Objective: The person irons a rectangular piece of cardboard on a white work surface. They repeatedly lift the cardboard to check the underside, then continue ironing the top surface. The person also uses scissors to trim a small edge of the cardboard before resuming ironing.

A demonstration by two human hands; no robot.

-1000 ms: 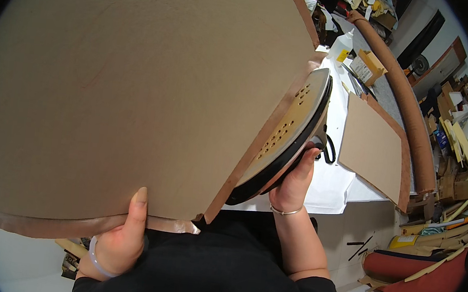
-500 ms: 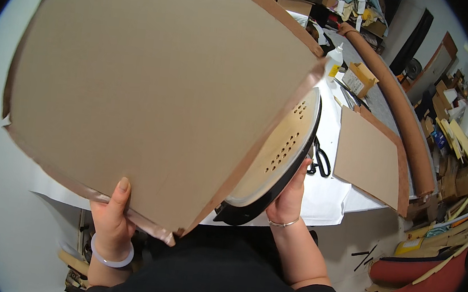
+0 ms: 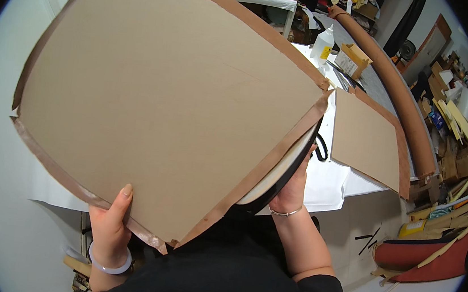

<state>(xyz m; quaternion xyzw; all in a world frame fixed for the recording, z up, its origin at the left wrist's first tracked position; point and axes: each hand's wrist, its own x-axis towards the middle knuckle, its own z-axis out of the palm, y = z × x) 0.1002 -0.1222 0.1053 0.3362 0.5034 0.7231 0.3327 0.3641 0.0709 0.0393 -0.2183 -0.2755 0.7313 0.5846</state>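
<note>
A large beige board [image 3: 170,99] with a brown material border [image 3: 267,158] fills the left and middle of the view. My left hand [image 3: 109,221] grips its near edge, thumb on top and fingers hidden underneath. Behind the board's right edge shows a black-rimmed, pale oval-edged piece [image 3: 279,180], mostly covered by it. My right hand [image 3: 292,189] holds that piece by its outer right side, its fingers partly hidden. Beside this hand, a black scissors handle [image 3: 321,148] lies on the white table covering [image 3: 321,186].
A second beige board with brown edging [image 3: 366,137] lies on the table to the right. Beyond it are a white bottle [image 3: 323,42], a small cardboard box [image 3: 352,60] and a long brown roll [image 3: 388,85]. Scraps and red material [image 3: 421,260] crowd the far right.
The board has swung right and lies over more of the black-rimmed piece, hiding the holes that showed before. Both hands keep their hold.
</note>
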